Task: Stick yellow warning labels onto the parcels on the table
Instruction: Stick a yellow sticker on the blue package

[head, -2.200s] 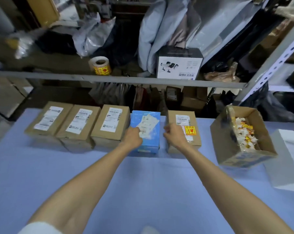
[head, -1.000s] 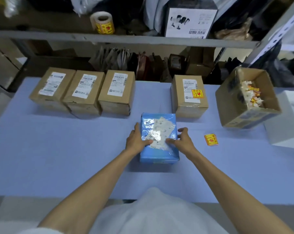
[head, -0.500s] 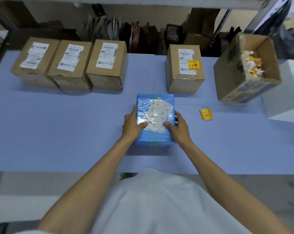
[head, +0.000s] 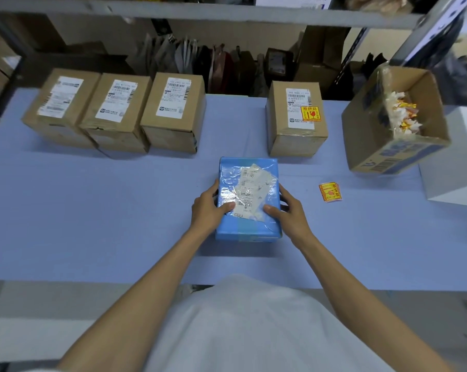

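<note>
**Pulled near for labelling**

Drawn from the far row to the near middle: blue parcel [head: 248, 197], gripped by left hand [head: 208, 208] and right hand [head: 288, 210], fingers curled round its sides. Unlabelled yet; likely next, reaching right for the yellow labels [head: 330, 192].

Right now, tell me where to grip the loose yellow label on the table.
Take the label by its near corner, from above and the near side. It lies flat on the table, so nothing stands up to grasp; lifting a corner with a fingertip, then pinching, probably works best. The right hand, now holding the parcel, is nearest.
</note>
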`<state>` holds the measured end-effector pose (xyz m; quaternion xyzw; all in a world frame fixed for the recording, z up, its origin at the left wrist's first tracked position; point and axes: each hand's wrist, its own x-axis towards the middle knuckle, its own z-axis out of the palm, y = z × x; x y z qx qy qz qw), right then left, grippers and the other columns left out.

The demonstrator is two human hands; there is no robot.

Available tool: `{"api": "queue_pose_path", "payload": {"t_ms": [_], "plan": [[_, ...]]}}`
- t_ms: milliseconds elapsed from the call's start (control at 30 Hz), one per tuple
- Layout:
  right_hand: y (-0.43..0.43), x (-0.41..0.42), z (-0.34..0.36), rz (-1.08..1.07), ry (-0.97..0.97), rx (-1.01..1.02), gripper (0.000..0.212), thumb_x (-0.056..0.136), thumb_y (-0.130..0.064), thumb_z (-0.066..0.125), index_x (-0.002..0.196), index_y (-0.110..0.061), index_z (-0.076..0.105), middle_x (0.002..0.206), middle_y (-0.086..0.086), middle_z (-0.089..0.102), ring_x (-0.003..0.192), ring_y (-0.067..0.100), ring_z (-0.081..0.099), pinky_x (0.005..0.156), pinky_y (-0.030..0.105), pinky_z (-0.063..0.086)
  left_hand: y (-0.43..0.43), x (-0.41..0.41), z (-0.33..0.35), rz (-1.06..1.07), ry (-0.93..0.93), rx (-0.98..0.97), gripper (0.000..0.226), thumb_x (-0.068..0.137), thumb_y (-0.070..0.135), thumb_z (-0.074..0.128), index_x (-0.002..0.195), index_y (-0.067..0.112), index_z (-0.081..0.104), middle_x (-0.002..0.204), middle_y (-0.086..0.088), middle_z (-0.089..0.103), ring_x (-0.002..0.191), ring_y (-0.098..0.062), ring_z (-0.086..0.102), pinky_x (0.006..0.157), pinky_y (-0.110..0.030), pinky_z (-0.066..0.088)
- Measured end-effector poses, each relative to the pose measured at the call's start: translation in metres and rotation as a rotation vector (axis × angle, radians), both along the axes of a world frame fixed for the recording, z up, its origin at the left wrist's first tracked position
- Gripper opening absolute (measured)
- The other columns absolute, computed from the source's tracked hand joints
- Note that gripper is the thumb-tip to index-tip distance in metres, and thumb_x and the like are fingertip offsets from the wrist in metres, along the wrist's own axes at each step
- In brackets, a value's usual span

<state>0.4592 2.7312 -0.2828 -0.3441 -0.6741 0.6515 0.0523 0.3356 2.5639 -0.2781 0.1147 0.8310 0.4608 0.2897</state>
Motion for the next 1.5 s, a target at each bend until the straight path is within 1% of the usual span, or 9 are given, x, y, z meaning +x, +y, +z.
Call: {"api": "queue_pose_path", "payload": {"t_ms": [200,667,833,933,1000,1100,1200,1367,1500], "plan": [[0.003,-0.004,-0.002,0.014,0.006,0.029,0.06,0.084,-0.011,0.071,0.139,-0.021,0.049,0.124,0.004,0.064,0.106,0.024,0.063,0.088,0.038,0.056,-0.001,0.0,-0.002,0.076,-0.005,0.044,0.065,0.074,0.02,0.081,0.133,0.026,0.054,0.119,0.004,0.067,0.107,-0.016,0.063,0.093,-0.034,0.051],[0.003,-0.011,0.0,-0.002,0.011,0.016,0.058,0.085,-0.016,0.07,0.138,-0.025,0.047,0.119,-0.002,0.062,0.098,0.014,0.064,0.08,0.028,0.058,-0.003,-0.011,-0.007,0.167,-0.127,0.106,0.077,0.065,0.02,0.087,0.134,0.026,0.054,0.111,0.009,0.065,0.104,-0.017,0.065,0.095,-0.045,0.052],[0.008,-0.01,-0.004,0.017,-0.029,0.026,0.065,0.082,-0.019,0.074,0.14,-0.023,0.045,0.121,-0.001,0.06,0.103,0.016,0.063,0.08,0.026,0.057,-0.005,-0.007,-0.008,0.166,-0.179,0.204,0.077,0.071,0.013,0.083,0.14,0.023,0.048,0.126,0.002,0.062,0.113,-0.018,0.06,0.095,-0.041,0.053],[0.017,-0.01,-0.006,0.052,-0.063,0.05,0.058,0.083,-0.026,0.073,0.137,-0.025,0.05,0.118,-0.003,0.062,0.101,0.015,0.064,0.075,0.023,0.057,-0.004,-0.008,-0.007,0.179,-0.209,0.232,0.076,0.072,0.01,0.081,0.139,0.024,0.048,0.117,0.006,0.062,0.111,-0.019,0.062,0.092,-0.038,0.054],[0.029,-0.006,-0.008,-0.031,-0.104,0.149,0.046,0.089,-0.031,0.065,0.132,-0.019,0.054,0.12,0.004,0.063,0.103,0.02,0.063,0.074,0.025,0.055,-0.004,-0.009,-0.007,0.181,-0.222,0.235,0.076,0.072,0.009,0.082,0.138,0.024,0.049,0.117,0.005,0.061,0.111,-0.021,0.062,0.092,-0.04,0.054],[0.063,0.006,-0.012,-0.192,-0.288,0.611,0.043,0.094,-0.02,0.057,0.134,-0.006,0.049,0.132,0.017,0.054,0.119,0.031,0.051,0.093,0.038,0.046,-0.004,-0.008,-0.008,0.188,-0.226,0.229,0.077,0.072,0.01,0.082,0.14,0.024,0.047,0.127,-0.001,0.058,0.114,-0.021,0.059,0.09,-0.037,0.054],[0.096,0.022,-0.021,-0.089,-0.573,0.816,0.052,0.097,-0.013,0.049,0.144,0.0,0.032,0.149,0.018,0.033,0.136,0.035,0.03,0.104,0.048,0.036,-0.003,-0.007,-0.008,0.187,-0.212,0.215,0.077,0.074,0.011,0.081,0.141,0.023,0.045,0.128,0.001,0.057,0.113,-0.02,0.058,0.089,-0.035,0.054],[0.088,0.037,-0.042,0.178,-0.57,0.93,0.026,0.091,-0.009,0.057,0.112,0.006,0.058,0.129,0.021,0.051,0.114,0.042,0.05,0.086,0.044,0.046,-0.003,-0.008,-0.008,0.191,-0.221,0.219,0.074,0.073,0.012,0.082,0.137,0.024,0.047,0.123,0.004,0.058,0.111,-0.02,0.059,0.087,-0.034,0.055],[0.063,0.032,-0.046,0.259,-0.504,0.957,0.023,0.09,-0.006,0.059,0.111,0.005,0.06,0.12,0.024,0.057,0.108,0.042,0.054,0.072,0.044,0.049,-0.003,-0.008,-0.008,0.215,-0.234,0.23,0.074,0.072,0.011,0.082,0.136,0.022,0.049,0.125,0.0,0.059,0.111,-0.021,0.061,0.087,-0.037,0.056]]}}
